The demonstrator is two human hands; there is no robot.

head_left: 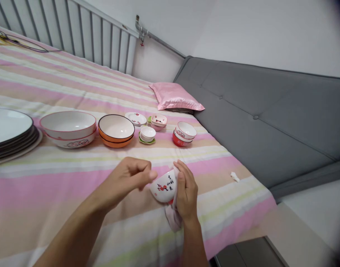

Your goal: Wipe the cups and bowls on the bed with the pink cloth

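A small white bowl (pixel 162 187) with red blossoms, dark lettering and a bit of red at its base is tilted in front of me, just above the bed. My right hand (pixel 186 193) grips it from the right through a pale pink cloth (pixel 174 217), whose loose end hangs below the palm. At the bowl's left rim is my left hand (pixel 132 176), its fingers curled in loosely and its thumb pointing toward the bowl. I see nothing inside those fingers; whether the thumb touches the rim is unclear.
Across the striped bedspread (pixel 214 178) stand stacked plates (pixel 11 128), large white bowls (pixel 71 129), orange bowls (pixel 115 142), small dishes (pixel 147 133) and red-and-white bowls (pixel 183 139). Behind them lies a pink pillow (pixel 175 97). A crumpled white scrap (pixel 235 177) lies right, near the grey headboard (pixel 256 107).
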